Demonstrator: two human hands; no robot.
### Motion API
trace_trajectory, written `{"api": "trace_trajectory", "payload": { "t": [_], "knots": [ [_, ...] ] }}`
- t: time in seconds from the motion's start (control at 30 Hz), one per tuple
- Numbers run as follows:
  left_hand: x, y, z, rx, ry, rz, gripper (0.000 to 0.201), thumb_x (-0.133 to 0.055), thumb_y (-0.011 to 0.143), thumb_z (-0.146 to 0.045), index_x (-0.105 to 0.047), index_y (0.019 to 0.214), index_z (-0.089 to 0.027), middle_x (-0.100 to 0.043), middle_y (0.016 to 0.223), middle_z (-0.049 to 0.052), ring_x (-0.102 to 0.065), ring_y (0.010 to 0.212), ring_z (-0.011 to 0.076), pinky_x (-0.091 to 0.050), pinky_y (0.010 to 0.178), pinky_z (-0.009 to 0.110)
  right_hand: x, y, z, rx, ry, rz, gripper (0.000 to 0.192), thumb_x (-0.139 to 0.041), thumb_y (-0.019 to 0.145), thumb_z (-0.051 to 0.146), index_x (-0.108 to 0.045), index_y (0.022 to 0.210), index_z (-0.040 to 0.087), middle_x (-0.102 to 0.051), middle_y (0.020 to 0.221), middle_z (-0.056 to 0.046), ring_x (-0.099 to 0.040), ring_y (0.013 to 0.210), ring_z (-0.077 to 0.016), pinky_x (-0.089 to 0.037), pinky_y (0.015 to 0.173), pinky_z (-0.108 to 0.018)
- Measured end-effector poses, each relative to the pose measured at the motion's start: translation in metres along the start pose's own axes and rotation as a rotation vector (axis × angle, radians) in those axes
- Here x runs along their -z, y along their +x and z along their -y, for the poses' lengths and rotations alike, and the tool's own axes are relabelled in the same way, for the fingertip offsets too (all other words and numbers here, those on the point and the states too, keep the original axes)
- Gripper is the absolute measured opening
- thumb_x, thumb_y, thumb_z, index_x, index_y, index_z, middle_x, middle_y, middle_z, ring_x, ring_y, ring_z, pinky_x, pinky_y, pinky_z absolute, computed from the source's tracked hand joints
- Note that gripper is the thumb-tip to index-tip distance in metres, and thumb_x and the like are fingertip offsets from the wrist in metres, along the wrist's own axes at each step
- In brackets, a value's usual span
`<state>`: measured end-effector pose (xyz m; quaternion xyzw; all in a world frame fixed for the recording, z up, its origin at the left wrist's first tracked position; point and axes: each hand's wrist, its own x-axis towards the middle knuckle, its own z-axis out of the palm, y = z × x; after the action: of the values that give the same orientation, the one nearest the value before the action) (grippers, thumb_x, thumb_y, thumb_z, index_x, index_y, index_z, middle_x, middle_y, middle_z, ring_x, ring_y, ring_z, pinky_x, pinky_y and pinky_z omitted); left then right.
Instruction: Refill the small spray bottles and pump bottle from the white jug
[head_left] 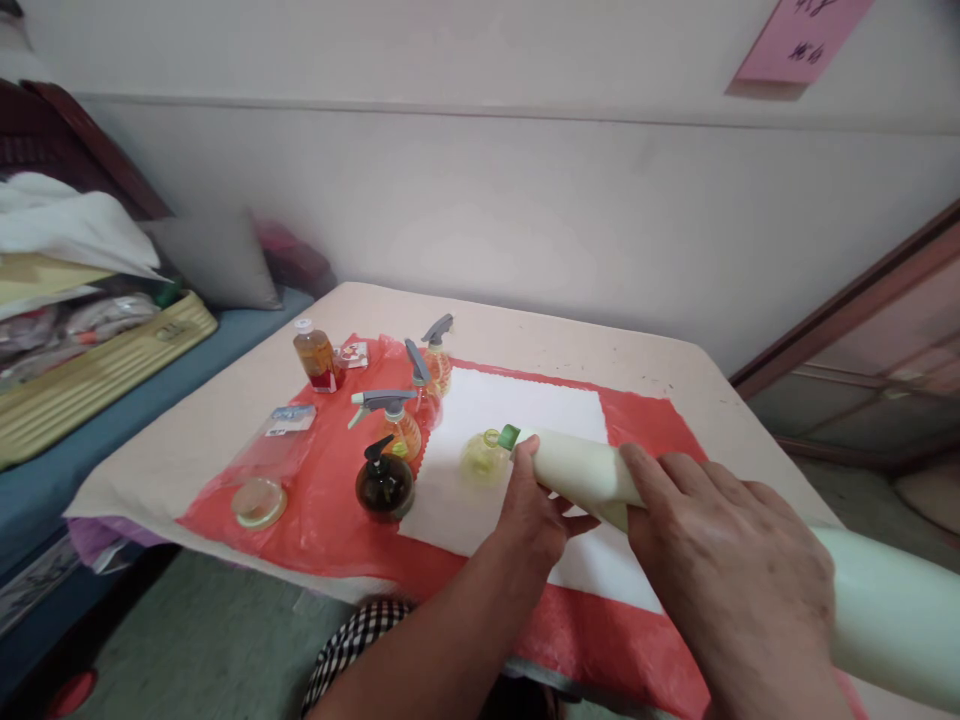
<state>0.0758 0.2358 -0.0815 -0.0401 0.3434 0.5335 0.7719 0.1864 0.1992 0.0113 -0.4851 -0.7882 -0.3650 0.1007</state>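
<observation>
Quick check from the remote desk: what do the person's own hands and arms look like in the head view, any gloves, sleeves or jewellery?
Both are bare: the left hand and right hand wear no gloves, and no rings or watch show. The left forearm is uncovered, with no sleeve in view. Black-and-white checked cloth shows beneath it.

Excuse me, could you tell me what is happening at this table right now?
A person holds a big pale bottle on its side with both hands: the left hand grips near the green cap, the right hand lies over its body. The cap points at a small yellowish open bottle standing on a white sheet. To the left, on the red plastic cover, stand three trigger spray bottles, a dark pump bottle and an amber bottle.
</observation>
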Motion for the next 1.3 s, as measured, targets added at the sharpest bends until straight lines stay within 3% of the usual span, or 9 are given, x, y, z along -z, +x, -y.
{"api": "trace_trajectory", "payload": {
  "t": [1.3],
  "knots": [
    [-0.0021,-0.0048,-0.0017,0.018,0.014,0.010,0.050,-0.052,0.080,-0.062,-0.063,0.105,-0.020,-0.059,0.114,0.011,-0.056,0.094,0.0264,-0.051,0.084,0.049,0.0063,-0.0020,0.0010,0.008,-0.018,0.026,0.019,-0.053,0.082,0.011,-0.065,0.094,0.018,-0.055,0.066,-0.002,-0.053,0.064,-0.0220,-0.031,0.067,-0.035]
  ]
}}
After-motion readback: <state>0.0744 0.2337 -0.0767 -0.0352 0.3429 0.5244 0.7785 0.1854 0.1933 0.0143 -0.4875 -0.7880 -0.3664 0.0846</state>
